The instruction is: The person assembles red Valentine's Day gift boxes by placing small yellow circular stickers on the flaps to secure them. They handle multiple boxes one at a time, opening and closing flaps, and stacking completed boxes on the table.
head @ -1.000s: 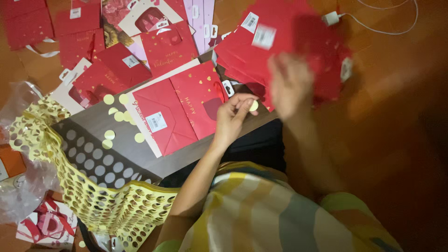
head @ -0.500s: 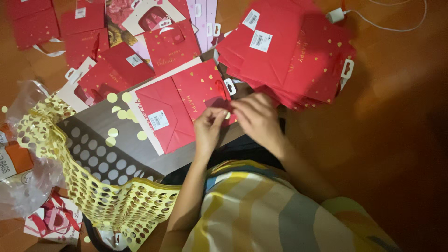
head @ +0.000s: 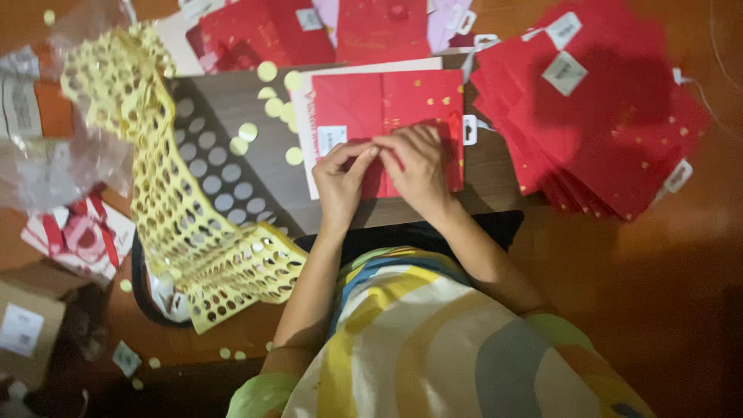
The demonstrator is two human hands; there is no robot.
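Observation:
Both of my hands rest on a flat red packet point(head: 387, 101) with gold dots that lies on a grey board point(head: 255, 186). My left hand point(head: 344, 178) pinches at the packet's lower middle, fingertips meeting those of my right hand point(head: 418, 162). The right hand presses flat on the red surface. Whether a small yellow round sticker sits between the fingertips I cannot tell. Loose yellow round stickers point(head: 267, 71) lie on the board just left of the packet.
A punched-out yellow sticker sheet point(head: 178, 209) drapes across the board's left side. A stack of red packets point(head: 604, 131) lies to the right, with more red packets point(head: 379, 27) at the top. Plastic wrapping point(head: 54, 162) and a cardboard box point(head: 27, 325) sit at the left on the wooden floor.
My right hand came down from the stack of red packets at the right and joined my left hand on the packet in front. The view has moved closer.

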